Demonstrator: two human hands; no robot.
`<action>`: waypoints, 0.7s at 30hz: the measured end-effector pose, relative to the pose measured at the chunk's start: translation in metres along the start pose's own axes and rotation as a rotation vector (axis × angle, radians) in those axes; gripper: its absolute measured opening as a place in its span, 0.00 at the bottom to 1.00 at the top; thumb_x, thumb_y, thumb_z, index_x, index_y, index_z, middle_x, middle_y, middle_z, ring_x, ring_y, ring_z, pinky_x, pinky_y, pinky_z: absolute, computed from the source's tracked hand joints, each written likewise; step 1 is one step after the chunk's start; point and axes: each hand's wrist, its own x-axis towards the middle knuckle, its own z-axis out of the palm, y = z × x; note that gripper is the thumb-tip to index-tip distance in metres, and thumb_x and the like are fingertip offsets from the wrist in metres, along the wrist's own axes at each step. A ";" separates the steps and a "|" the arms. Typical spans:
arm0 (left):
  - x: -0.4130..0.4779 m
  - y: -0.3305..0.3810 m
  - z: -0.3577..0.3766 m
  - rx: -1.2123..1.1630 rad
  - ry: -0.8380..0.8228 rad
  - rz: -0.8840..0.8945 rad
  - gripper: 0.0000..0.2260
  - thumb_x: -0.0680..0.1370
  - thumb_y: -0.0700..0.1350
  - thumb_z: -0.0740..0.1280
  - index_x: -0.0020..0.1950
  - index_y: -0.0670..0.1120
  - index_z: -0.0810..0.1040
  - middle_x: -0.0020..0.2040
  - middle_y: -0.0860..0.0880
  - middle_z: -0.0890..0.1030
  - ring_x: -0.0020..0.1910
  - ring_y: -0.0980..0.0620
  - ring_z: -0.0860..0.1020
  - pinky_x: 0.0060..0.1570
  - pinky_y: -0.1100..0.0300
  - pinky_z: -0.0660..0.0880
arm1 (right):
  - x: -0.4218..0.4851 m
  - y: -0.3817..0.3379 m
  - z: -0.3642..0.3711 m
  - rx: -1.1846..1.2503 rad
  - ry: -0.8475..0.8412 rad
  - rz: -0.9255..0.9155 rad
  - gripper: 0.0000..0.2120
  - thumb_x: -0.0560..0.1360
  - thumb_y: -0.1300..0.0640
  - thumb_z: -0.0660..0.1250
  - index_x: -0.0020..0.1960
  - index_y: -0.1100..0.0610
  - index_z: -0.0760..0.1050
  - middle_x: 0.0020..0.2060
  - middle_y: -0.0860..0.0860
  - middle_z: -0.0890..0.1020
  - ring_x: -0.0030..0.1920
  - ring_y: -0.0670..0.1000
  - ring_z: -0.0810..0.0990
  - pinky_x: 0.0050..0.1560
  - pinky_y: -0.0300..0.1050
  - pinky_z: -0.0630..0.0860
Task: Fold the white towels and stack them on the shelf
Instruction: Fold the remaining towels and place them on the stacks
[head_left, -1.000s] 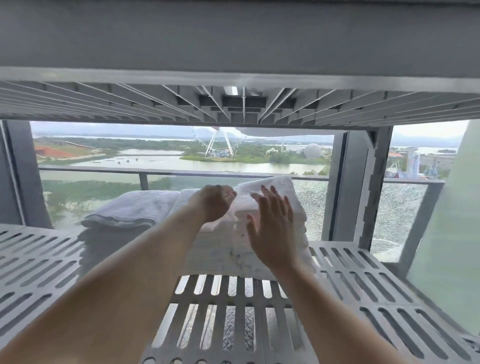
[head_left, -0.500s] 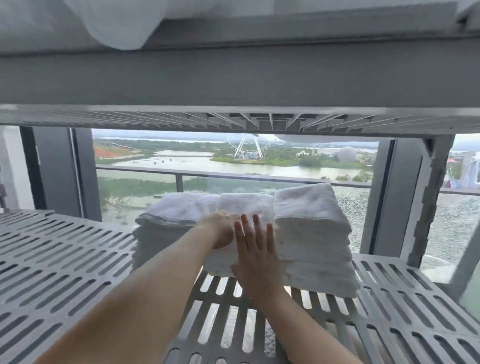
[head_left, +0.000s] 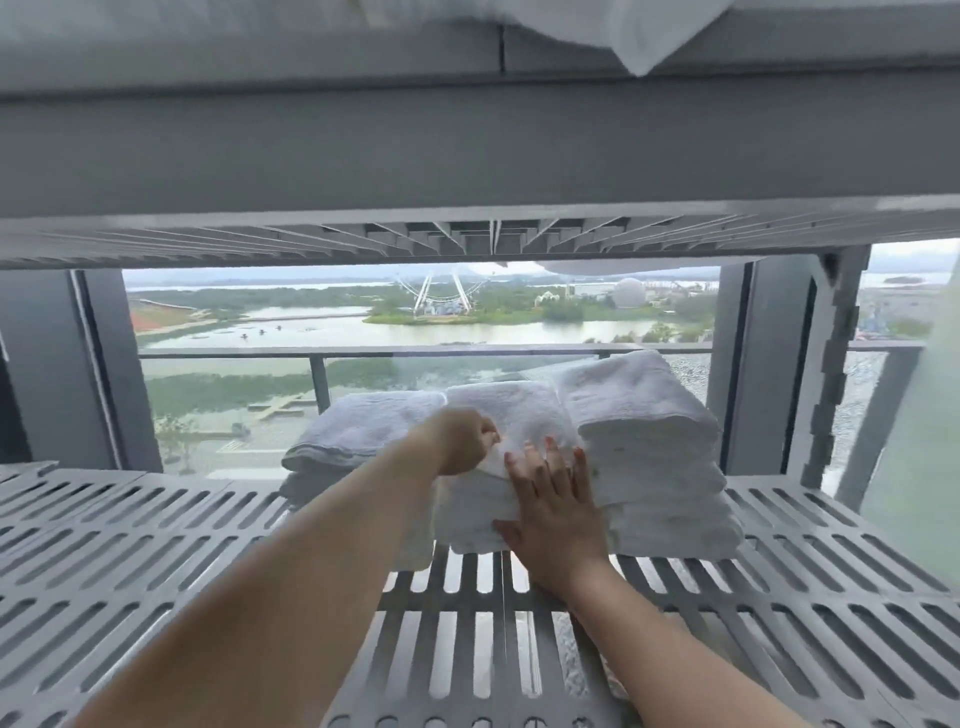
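We count three piles of white towels side by side at centre frame on the slotted grey shelf (head_left: 156, 545): left stack (head_left: 363, 431), middle stack (head_left: 511, 410) and right stack (head_left: 649, 447), the tallest. Our two hands meet at the middle one. The left hand (head_left: 465, 441) grips its top front edge with curled fingers. The right hand (head_left: 553, 512) presses flat against its front, fingers straight. One hanging towel (head_left: 639, 47) droops at upper right.

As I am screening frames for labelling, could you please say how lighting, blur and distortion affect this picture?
Head view: window daylight backlights the scene, so the folded white terry towels show little texture. Head view: the wide lens curves the grey slotted shelf and leans the dark window posts. Head view: the near forearms are soft, the left hand and right hand sharper.
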 end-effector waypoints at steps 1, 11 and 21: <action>-0.002 -0.008 -0.009 -0.018 0.068 0.011 0.15 0.83 0.49 0.59 0.64 0.49 0.82 0.63 0.47 0.82 0.62 0.45 0.78 0.65 0.53 0.72 | -0.001 0.001 -0.002 -0.006 0.013 -0.011 0.41 0.73 0.35 0.63 0.78 0.56 0.61 0.76 0.60 0.66 0.79 0.65 0.53 0.75 0.69 0.46; -0.042 -0.105 -0.019 0.008 0.193 -0.206 0.19 0.83 0.56 0.54 0.69 0.53 0.74 0.70 0.47 0.76 0.67 0.45 0.74 0.64 0.48 0.71 | 0.020 -0.085 -0.034 0.160 0.234 -0.139 0.42 0.75 0.31 0.59 0.79 0.57 0.58 0.79 0.58 0.58 0.80 0.60 0.47 0.76 0.68 0.50; -0.072 -0.165 -0.006 -0.067 0.004 -0.252 0.22 0.84 0.57 0.52 0.79 0.55 0.62 0.81 0.41 0.53 0.79 0.41 0.58 0.77 0.45 0.57 | 0.050 -0.186 -0.008 0.187 0.090 -0.125 0.58 0.66 0.32 0.70 0.82 0.53 0.43 0.81 0.58 0.43 0.80 0.62 0.41 0.75 0.66 0.45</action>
